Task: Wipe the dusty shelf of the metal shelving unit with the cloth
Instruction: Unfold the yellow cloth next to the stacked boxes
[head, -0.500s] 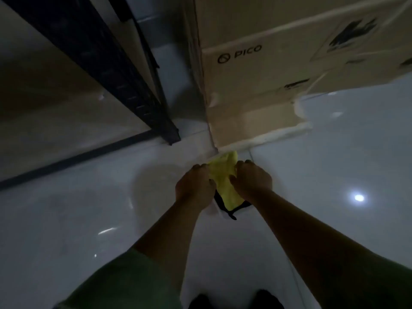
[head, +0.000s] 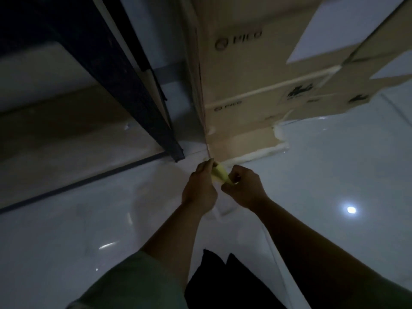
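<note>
Both my hands hold a yellow cloth (head: 219, 173) out in front of me, low over the glossy floor. My left hand (head: 199, 188) grips its left end and my right hand (head: 242, 188) grips its right end, so only a short twisted strip shows between them. The dark metal shelving unit (head: 124, 85) stands at the left, its upright post reaching the floor just left of my hands. A brownish shelf board (head: 66, 134) lies inside the frame, dim and hard to read.
A stack of cardboard boxes (head: 256, 85) marked PICO rises straight ahead and to the right, its torn bottom edge close to my hands. White glossy floor tiles (head: 334, 175) spread right and left. My dark trouser legs (head: 223, 282) show below.
The cloth is bunched tighter between my hands, with less of it showing and nothing hanging below. The view has tilted up, showing more of the boxes and the shelving post.
</note>
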